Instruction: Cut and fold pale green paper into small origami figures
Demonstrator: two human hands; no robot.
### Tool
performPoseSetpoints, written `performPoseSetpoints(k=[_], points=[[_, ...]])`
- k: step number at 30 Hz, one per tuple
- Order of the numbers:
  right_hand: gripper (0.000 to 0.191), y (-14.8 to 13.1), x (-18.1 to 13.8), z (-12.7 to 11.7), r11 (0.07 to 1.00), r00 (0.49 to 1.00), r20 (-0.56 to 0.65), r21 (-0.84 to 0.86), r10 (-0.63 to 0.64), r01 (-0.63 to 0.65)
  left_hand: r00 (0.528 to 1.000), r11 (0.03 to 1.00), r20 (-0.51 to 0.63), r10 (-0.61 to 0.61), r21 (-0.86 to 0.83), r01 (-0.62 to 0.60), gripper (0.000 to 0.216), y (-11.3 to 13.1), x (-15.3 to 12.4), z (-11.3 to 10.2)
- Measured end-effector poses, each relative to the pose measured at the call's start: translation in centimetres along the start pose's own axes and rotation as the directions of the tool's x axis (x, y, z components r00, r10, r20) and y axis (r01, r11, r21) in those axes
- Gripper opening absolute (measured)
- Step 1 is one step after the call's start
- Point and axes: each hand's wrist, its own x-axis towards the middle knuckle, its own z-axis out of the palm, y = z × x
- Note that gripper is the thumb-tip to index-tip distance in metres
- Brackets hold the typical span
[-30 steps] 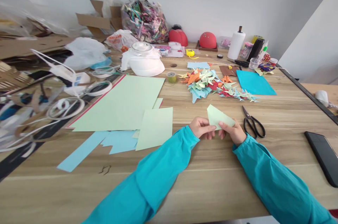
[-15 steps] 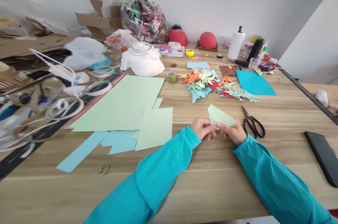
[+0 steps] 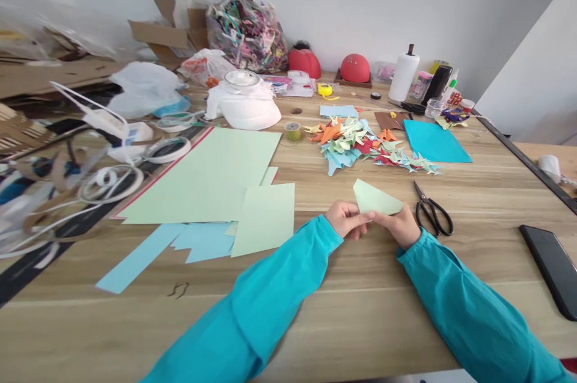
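Observation:
A folded triangle of pale green paper [image 3: 375, 200] is held just above the wooden table [image 3: 342, 311], in front of me. My left hand [image 3: 346, 219] pinches its near left corner, fingers closed on the paper. My right hand [image 3: 397, 226] grips its near edge from the right, fingers closed too. Both arms wear teal sleeves. Black scissors [image 3: 431, 210] lie right beside my right hand.
A heap of folded paper cranes [image 3: 360, 145] lies beyond my hands, with a teal sheet [image 3: 435, 141] to its right. Large green sheets [image 3: 211, 175] and blue offcuts [image 3: 180, 245] cover the left. A black phone [image 3: 552, 266] rests at the right edge. Tape rolls, bags and boxes crowd the far left.
The green triangle has tipped slightly flatter and my fingers have shifted a little along its near edge. Nothing else has moved.

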Motion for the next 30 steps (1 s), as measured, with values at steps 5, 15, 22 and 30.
performPoseSetpoints(k=[5, 15, 22, 30], points=[[0.029, 0.06, -0.08, -0.08, 0.998, 0.998, -0.021, 0.028, 0.051, -0.050, 0.999, 1.000, -0.035, 0.009, 0.016, -0.008, 0.044, -0.41, 0.09, 0.30], [0.025, 0.54, 0.17, -0.14, 0.990, 0.993, -0.060, 0.106, 0.101, -0.094, 1.000, 1.000, 0.025, -0.004, -0.002, 0.004, 0.033, -0.72, 0.13, 0.39], [0.025, 0.50, 0.10, -0.26, 0.992, 0.998, -0.006, 0.102, 0.070, -0.069, 1.000, 1.000, -0.001, 0.000, 0.019, 0.000, 0.031, -0.78, 0.00, 0.57], [0.026, 0.54, 0.03, -0.26, 0.992, 0.996, -0.003, 0.093, 0.087, -0.086, 1.000, 0.999, -0.011, 0.029, 0.018, -0.028, 0.034, -0.79, 0.14, 0.48]])
